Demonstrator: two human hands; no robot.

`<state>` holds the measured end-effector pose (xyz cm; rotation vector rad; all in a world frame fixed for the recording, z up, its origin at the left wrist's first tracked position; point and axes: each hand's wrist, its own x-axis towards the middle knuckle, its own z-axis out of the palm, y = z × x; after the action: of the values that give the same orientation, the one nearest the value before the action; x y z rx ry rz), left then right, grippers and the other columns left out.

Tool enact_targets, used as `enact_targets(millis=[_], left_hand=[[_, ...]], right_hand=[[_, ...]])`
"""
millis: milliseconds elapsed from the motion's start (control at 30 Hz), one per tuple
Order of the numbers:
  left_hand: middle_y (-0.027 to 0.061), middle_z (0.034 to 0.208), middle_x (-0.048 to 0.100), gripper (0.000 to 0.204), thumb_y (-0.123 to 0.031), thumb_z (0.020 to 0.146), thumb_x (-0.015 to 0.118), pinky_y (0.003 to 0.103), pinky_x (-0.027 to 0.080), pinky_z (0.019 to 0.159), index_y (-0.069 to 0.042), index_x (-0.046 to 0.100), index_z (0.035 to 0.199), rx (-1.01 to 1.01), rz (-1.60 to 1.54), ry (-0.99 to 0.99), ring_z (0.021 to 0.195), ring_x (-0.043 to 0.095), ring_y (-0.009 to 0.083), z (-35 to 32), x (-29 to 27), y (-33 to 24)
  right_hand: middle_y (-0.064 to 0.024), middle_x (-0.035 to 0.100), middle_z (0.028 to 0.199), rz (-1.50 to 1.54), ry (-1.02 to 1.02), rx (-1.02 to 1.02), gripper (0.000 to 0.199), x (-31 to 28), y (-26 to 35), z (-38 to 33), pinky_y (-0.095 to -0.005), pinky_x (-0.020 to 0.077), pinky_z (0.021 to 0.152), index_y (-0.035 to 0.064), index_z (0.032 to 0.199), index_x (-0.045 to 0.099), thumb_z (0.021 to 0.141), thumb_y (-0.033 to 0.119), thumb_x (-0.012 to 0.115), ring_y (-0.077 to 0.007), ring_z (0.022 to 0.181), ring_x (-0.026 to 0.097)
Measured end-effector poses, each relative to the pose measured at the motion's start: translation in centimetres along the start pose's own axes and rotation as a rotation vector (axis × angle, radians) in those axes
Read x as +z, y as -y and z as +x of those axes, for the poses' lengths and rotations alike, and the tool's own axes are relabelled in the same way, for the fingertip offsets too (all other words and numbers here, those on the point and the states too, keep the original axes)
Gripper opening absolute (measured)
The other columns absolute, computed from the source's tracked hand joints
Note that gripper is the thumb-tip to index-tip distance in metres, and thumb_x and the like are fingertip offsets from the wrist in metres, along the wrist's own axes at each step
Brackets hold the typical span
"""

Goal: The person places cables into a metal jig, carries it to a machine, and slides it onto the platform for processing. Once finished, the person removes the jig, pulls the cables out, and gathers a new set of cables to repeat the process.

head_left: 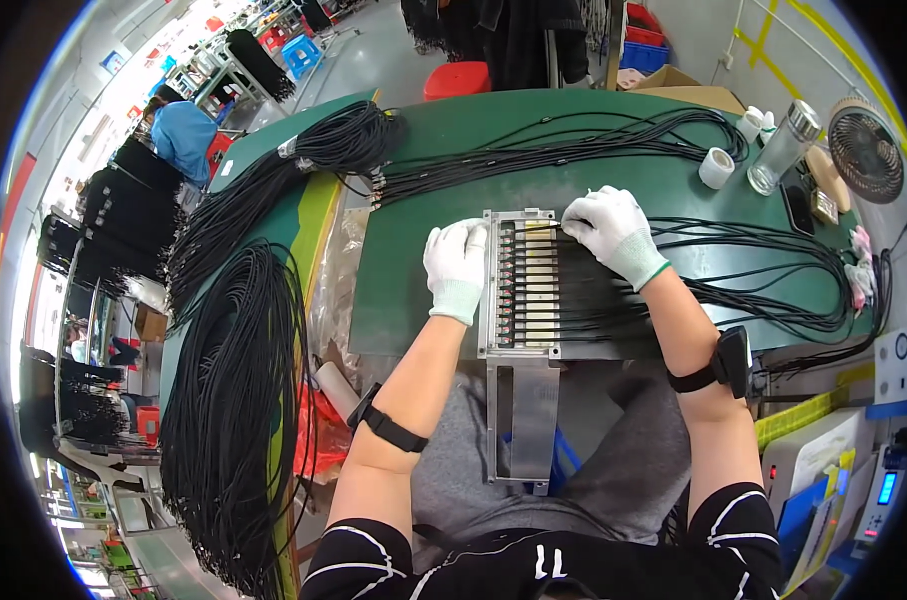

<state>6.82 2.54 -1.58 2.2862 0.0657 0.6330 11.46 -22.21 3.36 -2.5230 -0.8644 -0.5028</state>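
A silver metal fixture (493, 300) lies on the green table near its front edge, with a row of slots holding the ends of several black cables (584, 290). My left hand (456, 262), in a white glove, is closed at the fixture's upper left edge, fingertips against the frame. At the upper right of the slots, my gloved right hand (608, 226) pinches a black cable by its end. That cable's tip points left into the top slots; the fingers partly hide it. From the slots, the cables run right and loop back on the table.
Big bundles of black cable (229, 400) hang over the table's left side, and another cable bundle (564, 150) stretches along the back. White tape rolls (716, 168), a glass bottle (785, 147), a phone (799, 209) and a small fan (866, 150) stand at the right.
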Motion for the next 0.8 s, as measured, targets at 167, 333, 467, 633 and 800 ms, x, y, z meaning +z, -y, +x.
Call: enact_targets(millis=[167,333,467,633,800], left_hand=[[0.0069,0.102,0.073,0.018,-0.024,0.095,0.061,0.044,0.04,0.108,-0.012,0.074,0.099,0.017,0.014,0.015,0.1,0.065,0.0281,0.1,-0.3,0.4],[0.0065,0.102,0.073,0.018,-0.024,0.095,0.061,0.044,0.039,0.109,-0.013,0.074,0.099,-0.028,0.027,0.034,0.101,0.065,0.0279,0.1,-0.3,-0.1],[0.0067,0.102,0.073,0.018,-0.024,0.095,0.061,0.044,0.039,0.109,-0.013,0.074,0.099,0.01,0.01,0.025,0.1,0.065,0.0282,0.1,-0.4,0.2],[0.0052,0.102,0.073,0.016,-0.024,0.094,0.062,0.043,0.04,0.108,-0.014,0.074,0.098,0.037,-0.001,0.006,0.101,0.064,0.0267,-0.1,-0.4,-0.1],[0.0139,0.126,0.064,0.027,-0.037,0.094,0.063,0.044,0.038,0.108,-0.022,0.075,0.112,0.232,0.141,0.076,0.121,0.054,0.0321,-0.3,0.5,-1.1]], right_hand=[[-0.003,0.067,0.079,0.008,-0.054,-0.023,0.008,0.6,0.1,0.4,-0.0401,0.0476,0.079,0.0129,0.081,0.069,0.078,0.017,0.075,-0.0274,0.086,0.062],[-0.0023,0.065,0.081,0.037,-0.116,-0.054,0.014,0.7,0.0,0.5,-0.0403,0.0469,0.08,0.0125,0.082,0.066,0.074,0.013,0.078,-0.0272,0.089,0.061],[-0.0009,0.064,0.082,-0.034,-0.141,-0.068,0.018,0.9,0.3,0.5,-0.0396,0.0456,0.081,0.0131,0.083,0.065,0.071,0.01,0.078,-0.0261,0.091,0.061],[-0.0002,0.064,0.082,-0.084,-0.175,-0.106,0.019,1.3,0.7,0.4,-0.0385,0.0447,0.082,0.0137,0.084,0.064,0.071,0.009,0.077,-0.0253,0.092,0.06],[0.0,0.063,0.083,-0.1,-0.172,-0.105,0.016,1.7,0.6,0.2,-0.0383,0.0443,0.081,0.0152,0.084,0.064,0.073,0.013,0.076,-0.0244,0.09,0.059]])
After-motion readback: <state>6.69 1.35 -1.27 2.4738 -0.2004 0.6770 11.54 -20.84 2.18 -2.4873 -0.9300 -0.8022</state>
